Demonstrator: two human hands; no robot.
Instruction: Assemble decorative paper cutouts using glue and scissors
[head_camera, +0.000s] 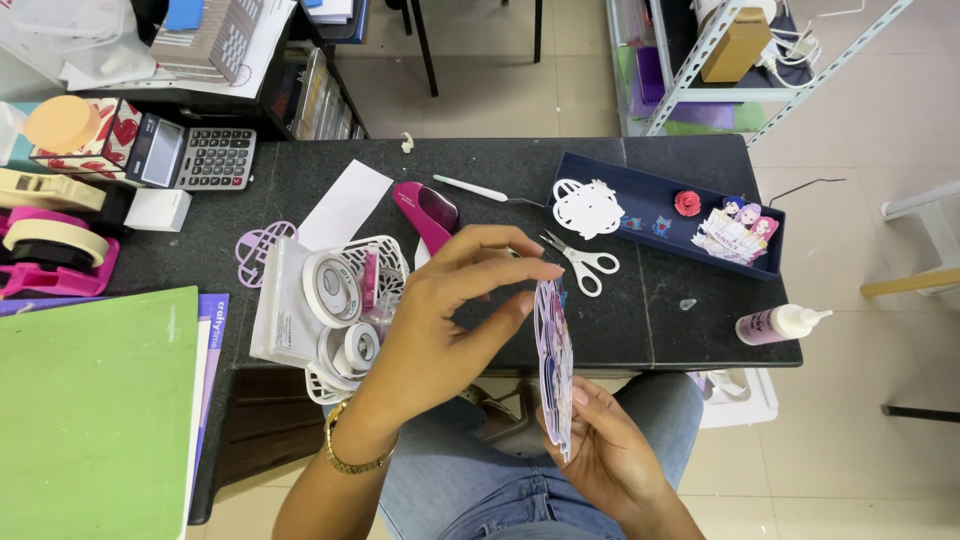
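Seen edge-on above the lap, just off the near edge of the dark table (500, 170): a layered paper cutout (555, 365), pale lilac with printed colour on its faces. Cradled from below by the right hand (610, 455), palm up, fingers curled under the lower edge. Pinched at the top edge by the left hand (450, 320), thumb and forefinger closed narrowly on the paper, remaining fingers fanned loosely; gold bracelet (350, 462) on that wrist.

Behind the left hand, on the table: a white lattice basket (385, 255) with rolls of double-sided tape (332, 288) inside a clear bag. Beside it a magenta stapler-like tool (428, 215), a blank white card (345, 205) and a lilac paper cutout (258, 250) lying flat. Just beyond the fingertips, white-handled scissors (585, 265), blades shut. Farther back, a white craft tool (480, 190) with a thin tip.

To the right, a shallow navy tray (650, 205) with a white lacy cutout (587, 208), a small red paper rose (687, 203) and printed figure stickers (738, 232). Near the table's right corner, a glue bottle (780, 323) on its side.

At far left: a grey calculator (195, 155), tape dispensers (55, 240) in cream and pink, and a green folder (95, 410).
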